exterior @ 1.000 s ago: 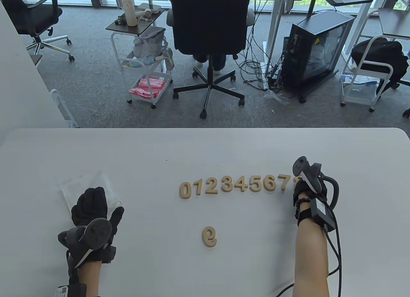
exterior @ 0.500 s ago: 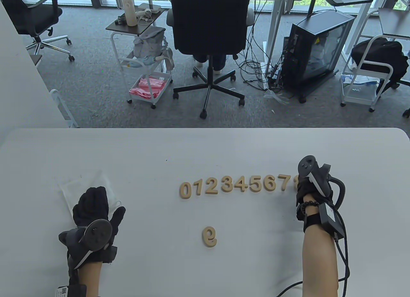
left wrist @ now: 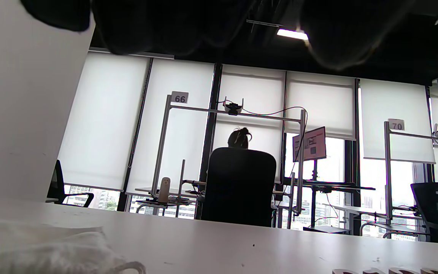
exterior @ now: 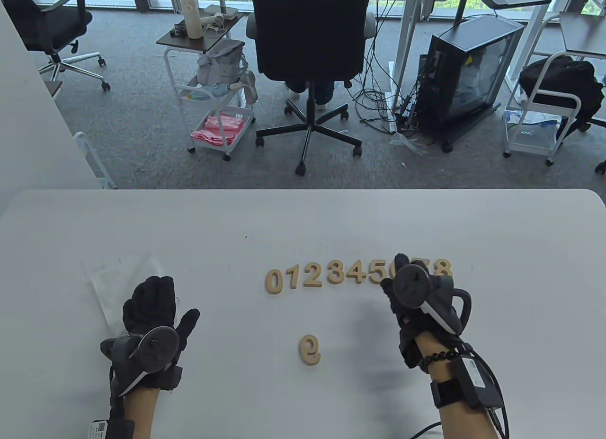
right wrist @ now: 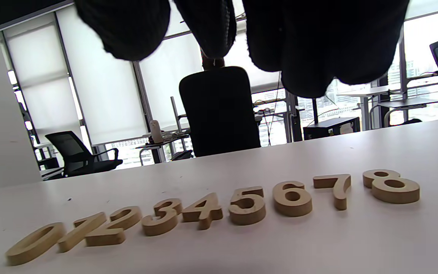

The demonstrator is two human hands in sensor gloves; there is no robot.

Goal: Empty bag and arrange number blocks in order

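Wooden number blocks 0 to 8 lie in a row (exterior: 326, 274) on the white table (exterior: 303, 221), also seen in the right wrist view (right wrist: 247, 205). The 8 (exterior: 443, 268) ends the row on the right. The 9 block (exterior: 310, 350) lies alone nearer me. My right hand (exterior: 395, 275) is open and empty, hovering over the 6 and 7, its fingers (right wrist: 318, 45) above the row. My left hand (exterior: 165, 301) lies open and flat on the right edge of the clear plastic bag (exterior: 111, 280), which also shows in the left wrist view (left wrist: 51, 251).
The table's far edge (exterior: 303, 190) drops to an office floor with a black swivel chair (exterior: 310, 55) and a white cart (exterior: 215, 103). A white wall panel (exterior: 28, 117) stands at the far left.
My right hand has let go of the 8 at the row's right end and drawn back left toward me. My left hand has slid a little to the right on the bag.
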